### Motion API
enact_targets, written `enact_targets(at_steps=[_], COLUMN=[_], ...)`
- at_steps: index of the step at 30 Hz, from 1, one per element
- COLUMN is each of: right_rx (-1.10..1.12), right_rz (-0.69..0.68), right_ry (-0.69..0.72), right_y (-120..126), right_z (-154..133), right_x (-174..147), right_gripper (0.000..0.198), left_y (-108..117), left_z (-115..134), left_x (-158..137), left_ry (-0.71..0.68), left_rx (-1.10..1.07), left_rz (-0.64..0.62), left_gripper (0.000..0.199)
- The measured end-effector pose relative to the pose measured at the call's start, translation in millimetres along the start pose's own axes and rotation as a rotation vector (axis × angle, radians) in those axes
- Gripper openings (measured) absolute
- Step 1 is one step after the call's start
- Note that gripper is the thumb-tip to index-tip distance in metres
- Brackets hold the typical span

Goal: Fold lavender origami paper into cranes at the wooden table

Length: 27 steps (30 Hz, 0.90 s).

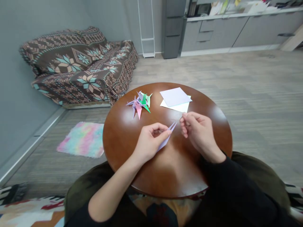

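Observation:
My left hand pinches a folded lavender paper between thumb and fingers. Two narrow points of this paper stick out past the fingertips toward the upper right. Just right of those points, my right hand is raised over the table with its fingers curled and thumb pressed to the index finger. Whether anything is between those fingertips I cannot make out. Beyond my left hand sits a cluster of folded paper cranes in lavender, pink and green. Square paper sheets, lavender on top of a pale one, lie beyond my right hand.
The round brown wooden table stands in front of my knees. A sofa with a patterned cover is at the back left, and a fluffy pastel mat lies on the floor. Grey kitchen cabinets line the far wall.

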State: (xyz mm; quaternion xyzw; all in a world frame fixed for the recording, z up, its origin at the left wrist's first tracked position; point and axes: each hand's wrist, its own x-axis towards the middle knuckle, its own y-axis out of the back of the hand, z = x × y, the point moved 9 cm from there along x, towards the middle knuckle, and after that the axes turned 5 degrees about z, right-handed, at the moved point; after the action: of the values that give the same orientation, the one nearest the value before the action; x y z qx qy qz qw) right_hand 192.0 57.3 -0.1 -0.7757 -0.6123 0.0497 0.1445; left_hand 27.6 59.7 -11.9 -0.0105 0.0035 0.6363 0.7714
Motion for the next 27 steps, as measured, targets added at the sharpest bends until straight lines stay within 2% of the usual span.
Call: enact_targets(at_steps=[2,6,8,12,17,22,27], right_rx=[-0.118,-0.299,-0.353,-0.363,-0.351,-0.310,-0.259], right_rz=[-0.052,-0.415,-0.494,-0.489,-0.595,-0.586,-0.557], right_ry=[0.154,0.198,0.221,0.191,0.181,0.196,0.238], right_y=[0.2,-21.9,-26.1,-23.6,-28.8,-29.6,-29.1], right_z=[-21.3,-28.5,-27.6,-23.3,-22.7,-22.3,-24.1], right_x=[1.8,-6.5,-10.6,-9.2,-12.6,-12.9,-13.7], right_gripper=[0.021,0.021,0.011,0.012,0.007,0.007,0.015], left_y=[1.2,2.1,0.6,-2.7,-4.2,-5.8,-8.8], left_z=[3.1,19.2,26.3,35.9,45.9,46.9,45.8], left_x=[-2.0,-6.9,-9.6,-15.0,-20.9,-23.7,-24.3], left_ry=[-0.038,-0.182,-0.242,-0.349,-0.492,-0.518,-0.490], left_rx=[0.072,0.205,0.263,0.367,0.424,0.429,0.429], left_rz=[0.007,0.018,0.014,0.015,0.037,0.029,-0.014], left_gripper=[0.017,0.018,0.018,0.019,0.013,0.013,0.015])
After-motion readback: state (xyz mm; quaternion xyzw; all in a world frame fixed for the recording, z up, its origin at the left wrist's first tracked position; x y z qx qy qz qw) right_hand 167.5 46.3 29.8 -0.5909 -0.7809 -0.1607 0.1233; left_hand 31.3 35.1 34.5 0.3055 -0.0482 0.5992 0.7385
